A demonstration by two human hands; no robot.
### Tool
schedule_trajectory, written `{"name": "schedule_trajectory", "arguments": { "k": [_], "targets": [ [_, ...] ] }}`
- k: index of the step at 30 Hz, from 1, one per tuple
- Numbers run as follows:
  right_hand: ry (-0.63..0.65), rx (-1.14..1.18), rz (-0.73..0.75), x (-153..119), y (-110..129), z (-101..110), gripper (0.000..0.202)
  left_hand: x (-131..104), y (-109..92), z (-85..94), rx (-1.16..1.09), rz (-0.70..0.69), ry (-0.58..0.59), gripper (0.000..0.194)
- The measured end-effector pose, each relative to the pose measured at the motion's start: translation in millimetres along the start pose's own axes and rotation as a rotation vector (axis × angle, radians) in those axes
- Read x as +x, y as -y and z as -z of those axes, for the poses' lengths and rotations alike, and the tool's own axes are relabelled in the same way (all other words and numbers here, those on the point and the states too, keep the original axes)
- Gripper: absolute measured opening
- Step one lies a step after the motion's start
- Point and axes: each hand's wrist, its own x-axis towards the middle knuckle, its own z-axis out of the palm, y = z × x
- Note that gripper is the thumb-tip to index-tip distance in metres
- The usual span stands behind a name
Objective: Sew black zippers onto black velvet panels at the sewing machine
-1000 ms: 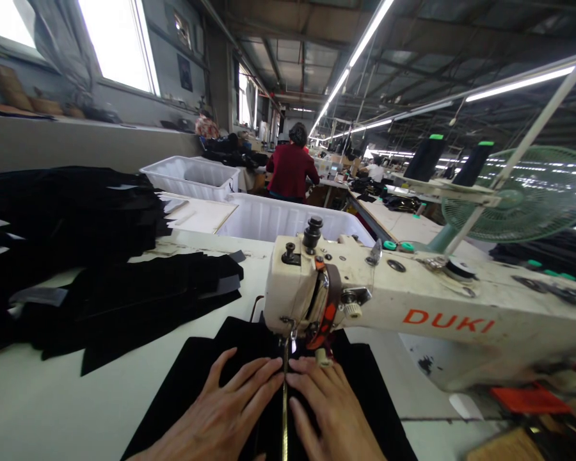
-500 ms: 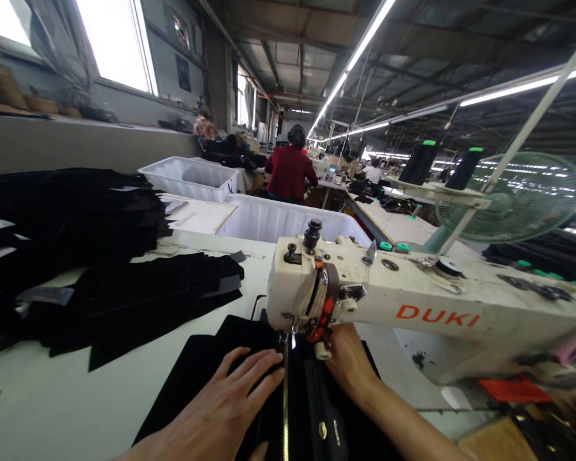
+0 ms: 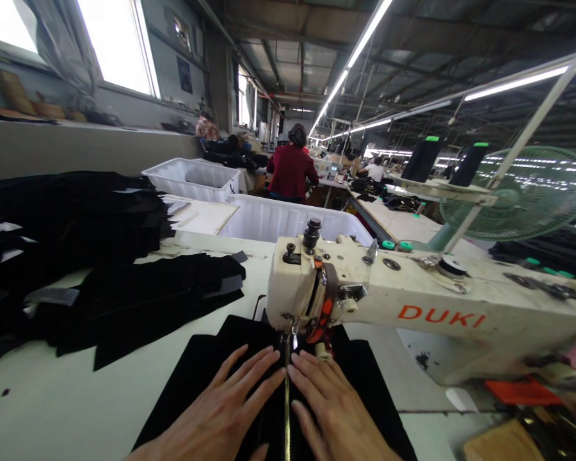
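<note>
Black fabric (image 3: 187, 390) lies under the needle end of a white sewing machine (image 3: 365, 282) lettered DUKI. A gold-toothed zipper (image 3: 287, 410) runs down the fabric straight toward the presser foot. To the left of the zipper, my left hand (image 3: 225, 397) lies flat on the cloth with fingers stretched out. My right hand (image 3: 331, 397) rests flat on the right side, its fingertips just short of the presser foot. Both hands press on the cloth and neither grips it. The fabric beneath my palms is hidden.
Stacked black cut pieces (image 3: 144, 301) cover the table's left side. Behind the machine stands a white plastic bin (image 3: 292, 221), with a second bin (image 3: 192, 179) farther left. Thread cones (image 3: 421, 160) and a green fan (image 3: 518, 192) rise at right. A person in dark red (image 3: 292, 169) works ahead.
My right hand has come back from behind the machine head and now lies flat beside the zipper, covering the zipper pull seen before. My left hand has barely moved.
</note>
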Motion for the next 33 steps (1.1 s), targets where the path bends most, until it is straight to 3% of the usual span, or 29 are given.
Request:
{"name": "schedule_trajectory", "arguments": {
  "k": [6,11,23,29,33],
  "targets": [
    [0.003,0.020,-0.033,2.9,-3.9,-2.1,0.034,4.3,12.3,-12.1,0.005,-0.080,-0.014,0.074],
    [0.047,0.070,-0.075,5.3,-7.0,-6.4,0.036,10.6,8.6,-3.0,0.001,-0.036,-0.055,0.072],
    [0.017,-0.006,0.017,7.7,-13.0,-5.0,0.035,3.8,10.1,0.5,-0.036,-0.036,-0.053,0.078],
    [0.074,0.031,-0.009,7.6,-15.6,-6.2,0.038,6.1,15.7,-6.4,-0.066,-0.021,-0.051,0.076],
    [0.177,0.066,-0.087,9.6,-12.2,-2.0,0.041,13.6,22.2,-12.5,-0.072,-0.041,-0.012,0.078]
  ]
}}
